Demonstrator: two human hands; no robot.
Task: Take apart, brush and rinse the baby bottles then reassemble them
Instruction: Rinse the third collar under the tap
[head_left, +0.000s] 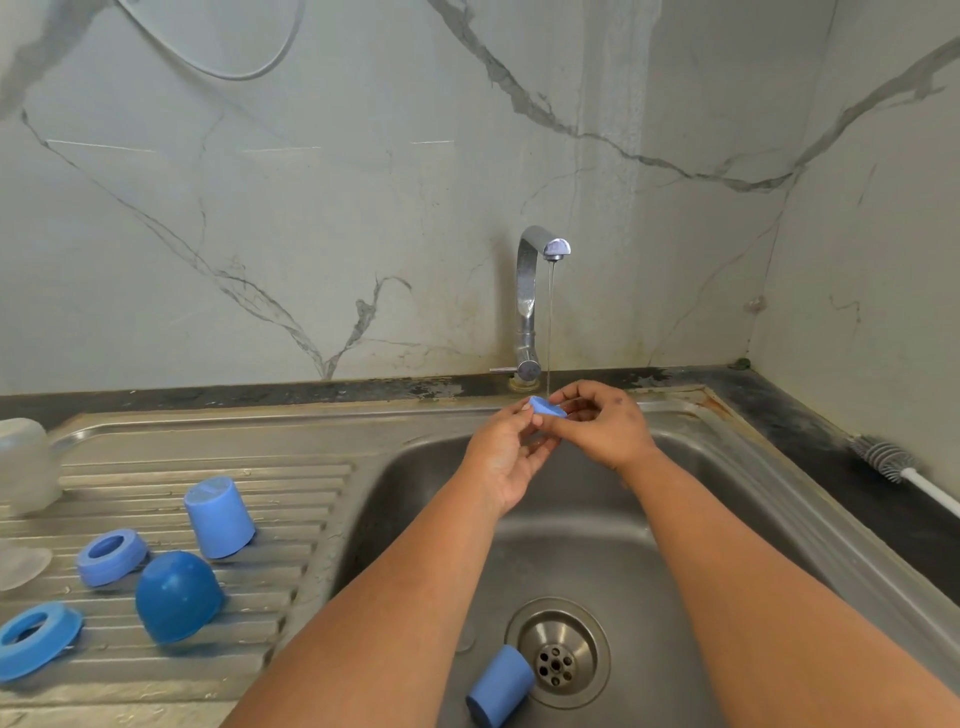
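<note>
Blue bottle part (548, 407): held over the sink (727, 519), under the thin water stream (549, 327) from the tap (530, 291). Left hand (506, 457) and right hand (605, 423) both pinch it. Other blue parts lie on the drainboard (291, 499); one blue cap (501, 686) lies beside the drain (556, 652).

Small blue disc (548, 407) under thin tap stream (549, 327).

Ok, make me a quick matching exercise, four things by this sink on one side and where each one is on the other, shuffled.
Things:
1. bottle brush
2. dark blue cap
3. small blue part
4. light blue cap lying on its side

Places:
A. in the basin beside the drain
B. on the dark counter, right of the sink
C. on the ribbed drainboard
D. pinched by both hands under the tap's stream

Pairs: 1-B, 2-C, 3-D, 4-A
</note>
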